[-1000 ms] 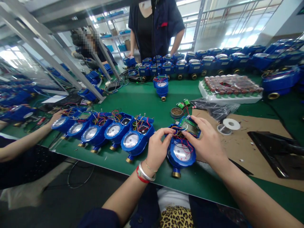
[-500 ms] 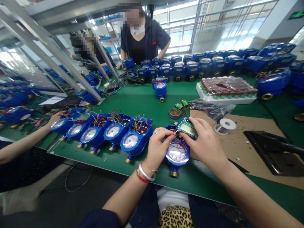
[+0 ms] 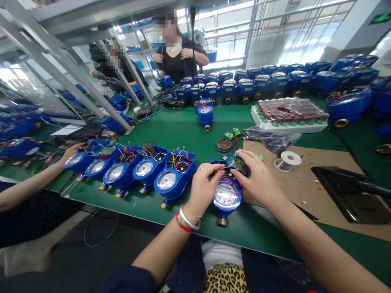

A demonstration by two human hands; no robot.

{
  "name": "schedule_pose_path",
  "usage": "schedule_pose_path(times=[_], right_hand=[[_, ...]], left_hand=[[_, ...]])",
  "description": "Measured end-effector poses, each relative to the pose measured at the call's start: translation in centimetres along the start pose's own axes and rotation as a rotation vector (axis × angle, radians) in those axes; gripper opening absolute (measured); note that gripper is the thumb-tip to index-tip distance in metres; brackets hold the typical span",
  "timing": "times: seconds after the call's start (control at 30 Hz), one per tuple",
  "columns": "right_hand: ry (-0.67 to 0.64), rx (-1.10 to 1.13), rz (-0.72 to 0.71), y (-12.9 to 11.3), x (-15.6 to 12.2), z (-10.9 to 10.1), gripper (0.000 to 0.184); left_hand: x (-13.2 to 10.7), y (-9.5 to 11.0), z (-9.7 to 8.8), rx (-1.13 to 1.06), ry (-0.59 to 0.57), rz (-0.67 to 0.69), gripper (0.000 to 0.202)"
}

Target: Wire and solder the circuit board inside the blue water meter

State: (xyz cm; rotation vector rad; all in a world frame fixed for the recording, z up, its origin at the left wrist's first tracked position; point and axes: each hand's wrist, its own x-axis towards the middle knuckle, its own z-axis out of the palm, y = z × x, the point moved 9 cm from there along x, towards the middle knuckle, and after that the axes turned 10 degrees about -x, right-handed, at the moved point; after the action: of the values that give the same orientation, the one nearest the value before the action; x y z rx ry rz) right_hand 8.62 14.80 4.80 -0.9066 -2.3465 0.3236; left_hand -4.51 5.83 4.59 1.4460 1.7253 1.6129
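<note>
A blue water meter [image 3: 225,198] with a white dial and a brass fitting lies on the green table [image 3: 183,130] in front of me. My left hand [image 3: 204,185] grips its left side, fingers pinched at the red and blue wires on top. My right hand [image 3: 259,179] holds the green circuit board with a display [image 3: 238,165] at the meter's upper end, fingers closed over it. A row of several open blue meters [image 3: 143,169] with loose wires lies to the left.
Another person's hand [image 3: 69,152] rests at the row's left end. A solder spool [image 3: 288,158], brown cardboard [image 3: 320,179], a black tray [image 3: 348,193], a white tray of parts [image 3: 290,116], a small tin [image 3: 224,144] and rows of blue meters [image 3: 259,83] surround me. A person [image 3: 177,57] stands opposite.
My right hand has pressed the circuit board down lower into the meter's top. The person opposite has stepped back and raised both hands to the chest.
</note>
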Motion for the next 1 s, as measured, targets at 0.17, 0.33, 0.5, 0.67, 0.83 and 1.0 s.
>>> schedule_pose_path(times=[0.17,0.33,0.5,0.67,0.83,1.0], right_hand=[[0.084,0.007,-0.025,-0.7,0.7,-1.3,0.048],[0.141,0.038,-0.059,-1.6,0.9,-2.4,0.045],[0.053,0.105,-0.111,-2.2,1.8,-1.8,0.037],[0.032,0.161,-0.104,-2.2,2.8,-1.6,0.016],[0.015,0.236,-0.054,-1.7,2.8,-1.4,0.014],[-0.080,0.198,-0.157,-2.5,2.5,-0.8,0.015]], left_hand=[[0.6,-0.2,0.0,-0.035,-0.009,-0.008,0.014],[1.0,-0.4,0.1,-0.045,-0.011,-0.027,0.017],[1.2,-0.9,0.2,-0.086,-0.015,-0.073,0.018],[1.3,-0.9,0.2,-0.087,0.004,-0.084,0.014],[1.3,-0.7,0.2,-0.079,0.029,-0.098,0.003],[1.4,-0.5,0.4,-0.073,0.012,-0.105,0.006]])
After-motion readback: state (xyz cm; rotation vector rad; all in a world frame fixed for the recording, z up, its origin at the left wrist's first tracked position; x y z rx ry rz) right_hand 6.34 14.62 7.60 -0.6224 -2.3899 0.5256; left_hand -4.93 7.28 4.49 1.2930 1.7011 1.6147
